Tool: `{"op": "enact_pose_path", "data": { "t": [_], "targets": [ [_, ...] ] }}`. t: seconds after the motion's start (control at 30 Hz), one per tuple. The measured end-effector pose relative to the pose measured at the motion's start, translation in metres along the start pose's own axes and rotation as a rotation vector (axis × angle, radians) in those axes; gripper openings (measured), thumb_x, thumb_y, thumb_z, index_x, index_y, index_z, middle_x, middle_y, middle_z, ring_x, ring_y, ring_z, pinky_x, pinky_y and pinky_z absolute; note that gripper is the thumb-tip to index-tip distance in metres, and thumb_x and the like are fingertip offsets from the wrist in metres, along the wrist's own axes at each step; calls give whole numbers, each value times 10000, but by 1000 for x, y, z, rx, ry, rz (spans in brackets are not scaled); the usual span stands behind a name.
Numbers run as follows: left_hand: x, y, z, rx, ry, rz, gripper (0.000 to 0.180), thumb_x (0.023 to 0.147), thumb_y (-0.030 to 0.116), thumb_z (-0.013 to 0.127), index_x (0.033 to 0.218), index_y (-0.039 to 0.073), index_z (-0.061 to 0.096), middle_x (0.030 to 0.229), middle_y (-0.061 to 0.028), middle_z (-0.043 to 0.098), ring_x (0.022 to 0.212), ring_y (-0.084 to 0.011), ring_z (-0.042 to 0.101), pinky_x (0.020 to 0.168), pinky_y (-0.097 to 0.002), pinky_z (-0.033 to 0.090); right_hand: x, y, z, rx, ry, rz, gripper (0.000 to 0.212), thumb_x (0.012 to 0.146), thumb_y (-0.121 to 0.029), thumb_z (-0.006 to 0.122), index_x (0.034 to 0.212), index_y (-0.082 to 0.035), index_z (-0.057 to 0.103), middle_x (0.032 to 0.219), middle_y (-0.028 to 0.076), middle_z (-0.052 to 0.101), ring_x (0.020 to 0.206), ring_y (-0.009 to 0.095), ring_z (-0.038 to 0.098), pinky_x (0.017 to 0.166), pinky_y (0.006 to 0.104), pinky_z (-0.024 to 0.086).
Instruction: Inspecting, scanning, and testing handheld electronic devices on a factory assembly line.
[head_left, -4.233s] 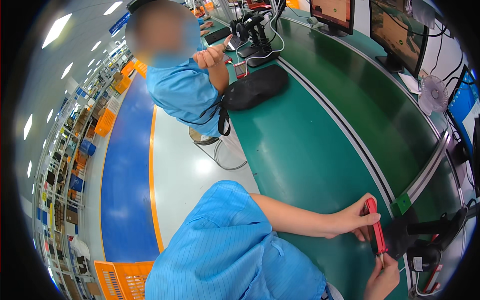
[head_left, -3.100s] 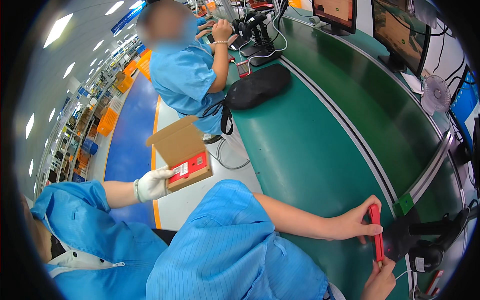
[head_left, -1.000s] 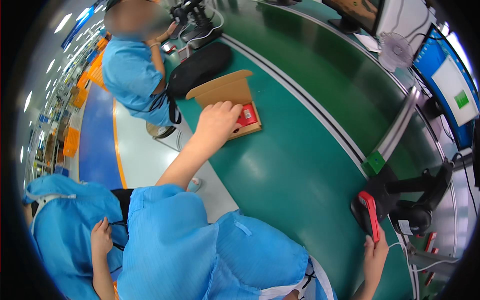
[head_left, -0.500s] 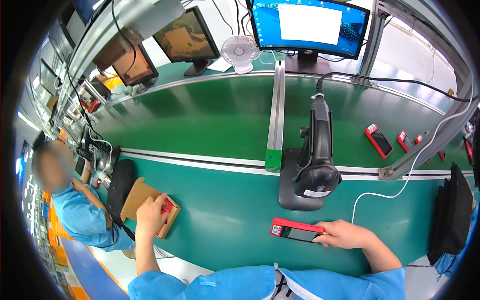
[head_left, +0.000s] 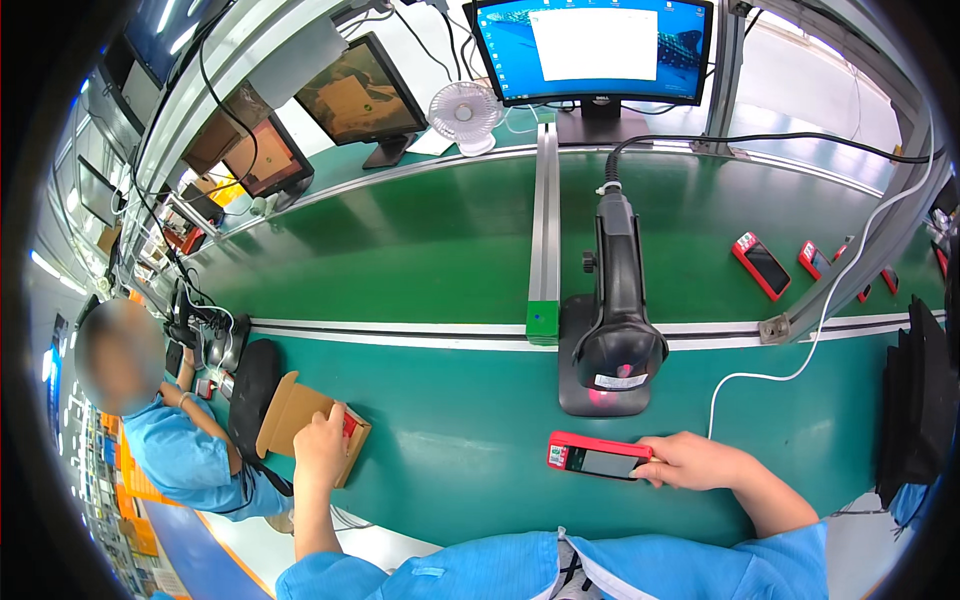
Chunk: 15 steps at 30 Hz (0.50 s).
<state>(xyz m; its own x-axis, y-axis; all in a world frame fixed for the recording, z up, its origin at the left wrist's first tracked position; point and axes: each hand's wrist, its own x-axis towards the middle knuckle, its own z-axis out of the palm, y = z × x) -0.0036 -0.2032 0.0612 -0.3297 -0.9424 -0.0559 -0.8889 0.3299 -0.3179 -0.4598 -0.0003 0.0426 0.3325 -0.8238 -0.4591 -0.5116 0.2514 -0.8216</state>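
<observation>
My right hand (head_left: 690, 462) holds a red handheld device with a dark screen (head_left: 600, 458) by its right end, screen up, over the green bench. On the left, my left hand (head_left: 320, 448) is at an open cardboard box (head_left: 285, 412), its fingers closed over the box's inside. A red item (head_left: 349, 424) shows inside, beside those fingers; what they pinch is hidden. Behind the red device, a black barcode scanner (head_left: 620, 350) sits head down in its stand, with a pinkish glow on the base.
Several red devices (head_left: 761, 266) lie on the far green surface at the right. A metal divider (head_left: 545, 220) runs back from the bench rail. A white cable (head_left: 755, 376) curves over the bench. A co-worker in blue (head_left: 185, 450) sits at the left, beside a black padded item (head_left: 257, 390).
The view has shifted slightly. A pinkish glow now shows on the scanner and its base. My left hand has shifted a little at the box; my right hand still holds the red device.
</observation>
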Motion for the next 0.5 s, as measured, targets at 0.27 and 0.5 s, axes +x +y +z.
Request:
{"op": "enact_pose_path", "data": {
  "t": [0.27, 0.5],
  "targets": [
    [-5, 5, 11, 85, 16, 5, 449, 852, 140, 623, 1287, 103, 519, 867, -165, 606, 749, -323, 654, 638, -420, 520, 1, 7, 1, 17, -3, -19, 263, 981, -323, 536, 1048, -70, 564, 727, 25, 614, 604, 154, 597, 586, 315, 489],
    [-8, 7, 18, 174, 11, 31, 503, 864, 92, 551, 1361, 137, 484, 877, -133, 581, 747, -271, 645, 618, -379, 519, 0, 0, -2, 19, -15, 31, 288, 977, -343, 542, 1040, -64, 567, 735, 34, 623, 612, 170, 606, 590, 319, 492]
  ]
}}
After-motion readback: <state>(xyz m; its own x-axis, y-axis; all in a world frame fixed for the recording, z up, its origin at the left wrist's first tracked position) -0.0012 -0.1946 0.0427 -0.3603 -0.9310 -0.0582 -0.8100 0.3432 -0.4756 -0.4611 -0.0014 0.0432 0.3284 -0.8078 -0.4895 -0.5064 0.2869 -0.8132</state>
